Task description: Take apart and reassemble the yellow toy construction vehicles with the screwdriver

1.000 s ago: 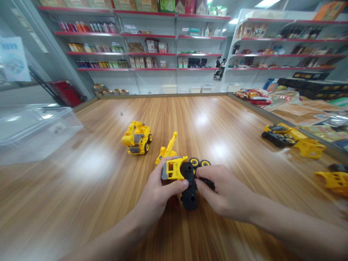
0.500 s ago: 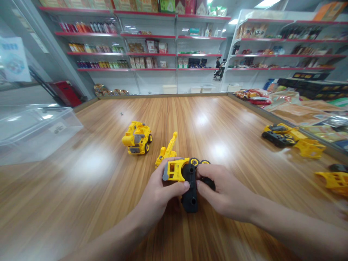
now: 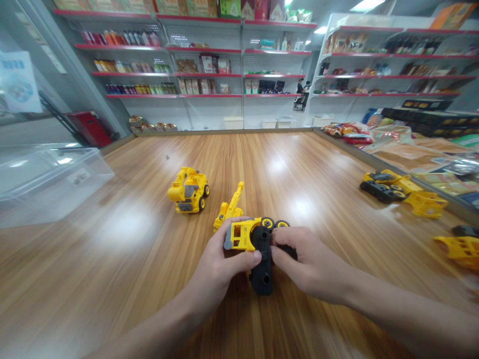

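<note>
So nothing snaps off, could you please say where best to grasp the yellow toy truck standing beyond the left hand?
Probably from above, pinching the yellow toy truck across its boxy body, above the wheels: it stands upright on the table, apart from other parts.

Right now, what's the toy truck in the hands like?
The toy truck looks like plastic: a yellow cab with window openings, a black base with round holes, black wheels with yellow hubs. It is tipped, base toward the camera, just above or on the wooden table. The left hand grips the cab; the right hand pinches the base.
</note>
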{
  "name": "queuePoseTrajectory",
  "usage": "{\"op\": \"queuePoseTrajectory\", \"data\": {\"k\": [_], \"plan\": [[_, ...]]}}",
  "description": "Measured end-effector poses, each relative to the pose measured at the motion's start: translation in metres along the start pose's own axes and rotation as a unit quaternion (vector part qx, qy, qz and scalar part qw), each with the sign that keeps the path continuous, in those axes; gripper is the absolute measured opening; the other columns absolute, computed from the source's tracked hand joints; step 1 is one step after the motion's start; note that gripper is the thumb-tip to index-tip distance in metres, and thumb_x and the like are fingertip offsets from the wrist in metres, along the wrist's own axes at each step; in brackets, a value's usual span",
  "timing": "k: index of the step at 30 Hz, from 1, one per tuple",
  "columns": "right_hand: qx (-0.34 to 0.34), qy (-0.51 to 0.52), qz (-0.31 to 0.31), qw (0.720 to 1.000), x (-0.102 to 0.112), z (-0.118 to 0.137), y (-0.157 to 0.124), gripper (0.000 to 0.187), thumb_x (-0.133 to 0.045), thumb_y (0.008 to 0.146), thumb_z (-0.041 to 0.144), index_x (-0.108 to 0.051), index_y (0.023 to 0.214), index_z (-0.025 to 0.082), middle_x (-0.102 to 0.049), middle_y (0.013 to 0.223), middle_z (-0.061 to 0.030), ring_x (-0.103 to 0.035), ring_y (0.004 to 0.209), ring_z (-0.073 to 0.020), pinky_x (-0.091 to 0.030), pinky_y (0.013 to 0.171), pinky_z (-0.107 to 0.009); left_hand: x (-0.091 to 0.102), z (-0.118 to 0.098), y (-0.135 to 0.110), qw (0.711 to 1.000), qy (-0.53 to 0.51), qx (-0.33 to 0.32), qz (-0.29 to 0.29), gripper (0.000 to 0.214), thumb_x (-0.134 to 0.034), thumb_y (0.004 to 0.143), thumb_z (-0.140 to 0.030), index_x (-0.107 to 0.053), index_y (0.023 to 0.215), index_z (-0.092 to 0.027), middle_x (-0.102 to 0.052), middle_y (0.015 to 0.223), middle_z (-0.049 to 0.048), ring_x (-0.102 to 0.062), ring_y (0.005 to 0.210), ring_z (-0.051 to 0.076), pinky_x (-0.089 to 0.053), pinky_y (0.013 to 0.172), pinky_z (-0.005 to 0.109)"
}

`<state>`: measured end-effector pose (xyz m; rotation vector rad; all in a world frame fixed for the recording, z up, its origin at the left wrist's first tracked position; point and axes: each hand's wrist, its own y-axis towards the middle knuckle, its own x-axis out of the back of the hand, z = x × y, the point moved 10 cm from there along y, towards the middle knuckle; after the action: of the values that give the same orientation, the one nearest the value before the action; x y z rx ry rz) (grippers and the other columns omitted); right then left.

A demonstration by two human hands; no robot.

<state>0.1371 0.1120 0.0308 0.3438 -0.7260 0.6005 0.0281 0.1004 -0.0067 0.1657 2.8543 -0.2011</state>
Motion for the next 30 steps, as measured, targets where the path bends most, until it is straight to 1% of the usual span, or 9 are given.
{"op": "queuePoseTrajectory", "data": {"k": [3, 6, 11, 13, 19, 22, 24, 28, 30], "plan": [[-0.017, 0.005, -0.005, 1.0, 0.0001, -0.0037, -0.0012, 0.017, -0.05, 0.087, 0.021, -0.056, 0.072, 0.017, -0.058, 0.068, -0.0008, -0.051, 0.063, -0.0134, -0.033, 0.056, -0.026, 0.001, 0.0005, -0.0005, 1.0, -0.004, 0.002, -0.005, 0.047, -0.079, 0.068, -0.022, -0.061, 0.111, -0.02, -0.068, 0.097, 0.0038, -0.064, 0.088, 0.021, -0.049, 0.079, 0.03], [-0.027, 0.012, -0.002, 1.0, -0.0016, -0.0057, -0.0013, 0.014, -0.051, 0.087, 0.021, -0.058, 0.077, 0.016, -0.059, 0.07, -0.0004, -0.051, 0.064, -0.0135, -0.034, 0.056, -0.026, 0.0028, 0.0014, -0.0013, 1.0, 0.001, 0.006, -0.009, 0.048, -0.079, 0.069, -0.023, -0.06, 0.112, -0.02, -0.068, 0.099, 0.0051, -0.064, 0.086, 0.022, -0.05, 0.077, 0.032], [-0.022, 0.031, 0.016, 0.999, -0.0043, -0.0042, -0.0003, 0.027, -0.043, 0.091, 0.021, -0.052, 0.065, 0.016, -0.054, 0.064, 0.0001, -0.048, 0.06, -0.0121, -0.034, 0.055, -0.026, 0.0014, 0.001, -0.0013, 1.0, 0.009, 0.004, 0.0, 0.046, -0.078, 0.07, -0.023, -0.06, 0.113, -0.019, -0.066, 0.099, 0.0052, -0.062, 0.09, 0.021, -0.049, 0.08, 0.032], [-0.017, 0.032, 0.023, 0.999, -0.0049, -0.0031, 0.0003, 0.029, -0.041, 0.091, 0.02, -0.05, 0.063, 0.016, -0.054, 0.064, -0.0001, -0.048, 0.06, -0.0119, -0.034, 0.056, -0.026, 0.0006, 0.002, -0.0005, 1.0, 0.009, 0.007, 0.002, 0.048, -0.079, 0.07, -0.024, -0.059, 0.115, -0.02, -0.066, 0.098, 0.0042, -0.062, 0.09, 0.021, -0.049, 0.08, 0.031], [-0.022, 0.028, -0.001, 0.999, 0.0005, -0.0041, 0.0, 0.023, -0.047, 0.088, 0.02, -0.053, 0.065, 0.016, -0.054, 0.064, 0.0003, -0.048, 0.06, -0.0121, -0.034, 0.055, -0.025, -0.0003, -0.0008, -0.0003, 1.0, 0.001, 0.0, 0.002, 0.048, -0.08, 0.069, -0.023, -0.06, 0.113, -0.021, -0.068, 0.099, 0.0033, -0.063, 0.089, 0.02, -0.048, 0.083, 0.031], [-0.027, 0.027, -0.009, 0.999, 0.002, -0.0047, -0.0017, 0.014, -0.051, 0.085, 0.019, -0.059, 0.074, 0.016, -0.059, 0.069, -0.0006, -0.052, 0.064, -0.0136, -0.035, 0.057, -0.026, 0.0007, -0.0025, -0.0019, 1.0, -0.006, 0.0, -0.006, 0.046, -0.08, 0.069, -0.023, -0.062, 0.112, -0.02, -0.068, 0.1, 0.0045, -0.063, 0.094, 0.022, -0.048, 0.084, 0.031], [-0.033, 0.031, -0.011, 0.999, 0.0021, -0.0058, -0.0019, 0.012, -0.052, 0.084, 0.019, -0.06, 0.076, 0.016, -0.06, 0.07, -0.0009, -0.054, 0.065, -0.014, -0.036, 0.057, -0.026, 0.0019, -0.0028, -0.0023, 1.0, -0.011, -0.001, -0.014, 0.045, -0.08, 0.068, -0.023, -0.063, 0.11, -0.019, -0.069, 0.1, 0.0054, -0.064, 0.093, 0.023, -0.048, 0.082, 0.031], [-0.025, 0.038, -0.006, 0.999, 0.0015, -0.0045, 0.0005, 0.025, -0.045, 0.088, 0.019, -0.055, 0.065, 0.016, -0.056, 0.064, -0.0003, -0.05, 0.061, -0.0128, -0.035, 0.056, -0.026, 0.002, 0.0, -0.0022, 1.0, -0.006, 0.008, -0.012, 0.047, -0.081, 0.067, -0.022, -0.063, 0.111, -0.019, -0.069, 0.098, 0.0054, -0.064, 0.087, 0.022, -0.049, 0.079, 0.031], [-0.018, 0.037, 0.003, 0.999, 0.0001, -0.003, 0.0015, 0.029, -0.043, 0.089, 0.018, -0.053, 0.062, 0.016, -0.054, 0.062, 0.0001, -0.049, 0.059, -0.0122, -0.034, 0.055, -0.026, 0.0008, 0.0014, -0.0025, 1.0, -0.003, 0.013, -0.005, 0.049, -0.081, 0.068, -0.023, -0.062, 0.113, -0.019, -0.068, 0.097, 0.0051, -0.064, 0.088, 0.022, -0.049, 0.078, 0.031]]}}
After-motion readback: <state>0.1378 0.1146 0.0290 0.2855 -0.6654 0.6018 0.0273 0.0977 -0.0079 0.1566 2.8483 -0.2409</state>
